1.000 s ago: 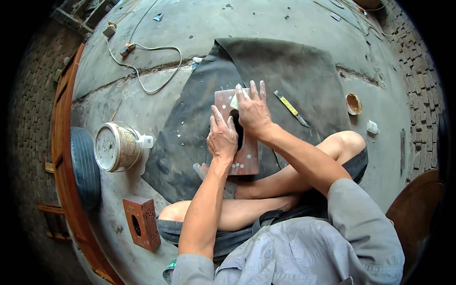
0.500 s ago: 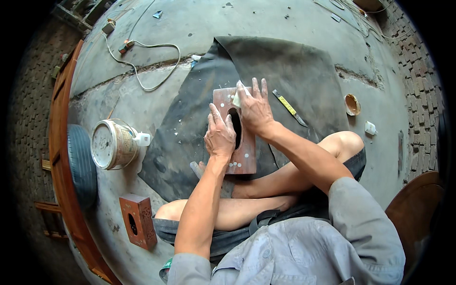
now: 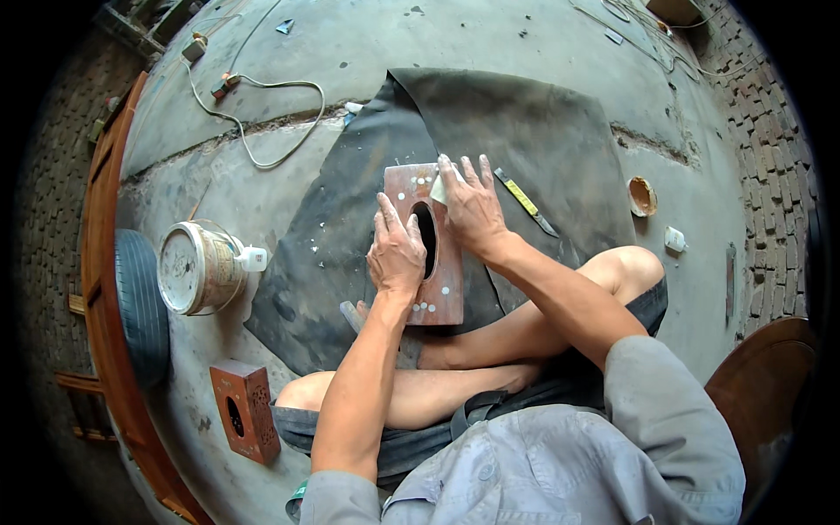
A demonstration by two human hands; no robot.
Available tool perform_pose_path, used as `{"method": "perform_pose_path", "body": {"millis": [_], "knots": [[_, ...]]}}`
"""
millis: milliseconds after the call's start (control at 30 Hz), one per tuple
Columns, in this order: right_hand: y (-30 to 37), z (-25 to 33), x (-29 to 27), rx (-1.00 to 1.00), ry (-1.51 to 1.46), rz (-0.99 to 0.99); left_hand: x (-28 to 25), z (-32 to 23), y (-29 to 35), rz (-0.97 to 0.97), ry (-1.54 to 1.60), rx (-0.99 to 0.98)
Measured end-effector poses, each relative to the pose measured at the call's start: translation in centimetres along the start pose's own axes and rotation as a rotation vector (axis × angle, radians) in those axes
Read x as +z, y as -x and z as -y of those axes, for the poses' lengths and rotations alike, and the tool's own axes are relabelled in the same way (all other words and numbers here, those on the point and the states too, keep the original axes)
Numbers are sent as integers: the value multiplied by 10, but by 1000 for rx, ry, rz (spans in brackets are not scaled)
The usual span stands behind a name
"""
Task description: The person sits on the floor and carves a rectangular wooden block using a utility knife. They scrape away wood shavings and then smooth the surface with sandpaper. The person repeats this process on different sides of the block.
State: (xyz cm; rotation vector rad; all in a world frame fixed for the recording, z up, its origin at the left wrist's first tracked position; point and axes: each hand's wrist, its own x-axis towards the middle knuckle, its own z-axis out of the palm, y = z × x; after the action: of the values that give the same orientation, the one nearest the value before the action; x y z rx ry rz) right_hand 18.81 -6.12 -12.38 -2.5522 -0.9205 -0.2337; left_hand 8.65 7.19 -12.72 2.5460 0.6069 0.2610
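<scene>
A reddish-brown wooden tissue box with an oval opening and pale round spots lies on the dark mat in front of my crossed legs. My left hand holds its left side, fingers lying forward over the top and thumb beside the opening. At the box's far right edge my right hand presses a small pale folded piece, like sandpaper, under its fingers. Those fingertips are whitish with dust. Just right of this hand, a yellow utility knife rests on the mat.
The dark mat covers the concrete floor. To the left stand a lidded bucket, a tyre and a second wooden tissue box. On the right are a round cup-like container and a small white bottle. A cable curls at far left.
My right hand and the pale piece have slid slightly nearer along the box's right edge. The left hand keeps its place on the box. The whole view has shifted a little.
</scene>
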Motion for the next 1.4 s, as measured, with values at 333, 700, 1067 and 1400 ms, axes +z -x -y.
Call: {"method": "perform_pose_path", "body": {"millis": [333,700,1067,1400], "knots": [[11,-2,4,-55,57,27,-1,-1,-5,-19,-4,6],[31,0,-17,-89,-94,101,0,0,-1,-12,-7,-15],[77,-46,-72,157,-118,406,2,8,-7,-175,-44,258],[57,-90,-22,417,87,380,6,-11,-76,160,-320,634]]}}
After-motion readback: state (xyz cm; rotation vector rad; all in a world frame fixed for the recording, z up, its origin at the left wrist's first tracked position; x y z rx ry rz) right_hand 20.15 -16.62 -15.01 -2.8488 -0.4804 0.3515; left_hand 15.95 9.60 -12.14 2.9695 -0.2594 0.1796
